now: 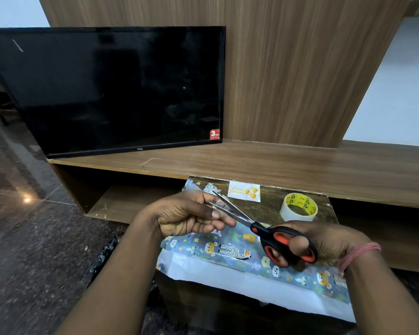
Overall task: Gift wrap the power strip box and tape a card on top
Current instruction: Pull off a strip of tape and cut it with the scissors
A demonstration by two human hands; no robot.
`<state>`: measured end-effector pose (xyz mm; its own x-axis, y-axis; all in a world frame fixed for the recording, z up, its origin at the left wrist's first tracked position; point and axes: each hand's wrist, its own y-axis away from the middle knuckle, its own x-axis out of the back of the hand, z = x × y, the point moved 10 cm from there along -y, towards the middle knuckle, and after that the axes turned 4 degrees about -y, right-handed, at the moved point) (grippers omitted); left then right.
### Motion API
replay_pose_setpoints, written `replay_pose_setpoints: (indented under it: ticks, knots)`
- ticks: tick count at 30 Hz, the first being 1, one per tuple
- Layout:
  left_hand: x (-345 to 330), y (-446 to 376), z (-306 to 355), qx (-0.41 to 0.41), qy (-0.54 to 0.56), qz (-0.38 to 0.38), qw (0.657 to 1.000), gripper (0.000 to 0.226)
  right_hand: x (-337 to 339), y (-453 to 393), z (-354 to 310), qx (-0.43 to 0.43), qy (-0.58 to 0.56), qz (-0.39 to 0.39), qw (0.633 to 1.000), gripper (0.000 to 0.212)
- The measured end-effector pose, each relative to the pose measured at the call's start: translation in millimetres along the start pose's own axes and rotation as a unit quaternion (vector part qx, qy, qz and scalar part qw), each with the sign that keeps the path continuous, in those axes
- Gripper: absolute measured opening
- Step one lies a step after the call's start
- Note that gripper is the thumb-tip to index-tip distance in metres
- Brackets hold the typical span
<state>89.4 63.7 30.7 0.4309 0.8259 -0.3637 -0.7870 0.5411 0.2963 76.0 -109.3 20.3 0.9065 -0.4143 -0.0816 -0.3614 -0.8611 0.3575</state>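
Note:
The box wrapped in blue animal-print paper [230,250] lies on a small dark table [271,204], with a white flap of the paper's underside [240,279] spread toward me. My right hand [324,245] grips black-and-orange scissors [278,243] through the handle loops, blades apart and pointing up-left. My left hand [186,213] pinches a small piece of clear tape [215,204] between the blades. A white "Happy Birthday" card [244,191] lies at the table's far edge. A roll of clear tape [299,207] stands to the card's right.
A black TV [111,90] leans on a long wooden shelf unit [300,165] just behind the table. Crumpled paper scraps [196,186] lie left of the card. Polished dark stone floor [34,238] spreads to the left, and a black plastic bag [107,252] sits beside the table.

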Motion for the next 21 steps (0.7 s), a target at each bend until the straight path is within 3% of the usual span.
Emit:
replay_pose_setpoints:
  ticks: [3, 9, 14, 19, 21]
  knots:
    - [-1, -1, 1, -0.009, 0.027, -0.011, 1.0, 0.027, -1, 0, -3, 0.009, 0.015, -0.009, 1.0, 0.115]
    - [-11, -1, -1, 0.001, 0.028, -0.031, 0.999, 0.028, -8, 1, -2, 0.008, 0.005, -0.029, 1.0, 0.1]
    - [-19, -2, -3, 0.01, 0.02, -0.043, 0.999, 0.033, -9, 1, -2, -0.008, 0.014, -0.031, 0.999, 0.107]
    - [-20, -6, -6, 0.006, 0.043, -0.041, 0.998, 0.028, -8, 0, -1, -0.02, 0.01, -0.01, 1.0, 0.072]
    - [-17, -7, -6, 0.006, 0.053, -0.036, 0.998, 0.027, -8, -1, -4, -0.006, 0.018, -0.015, 1.0, 0.081]
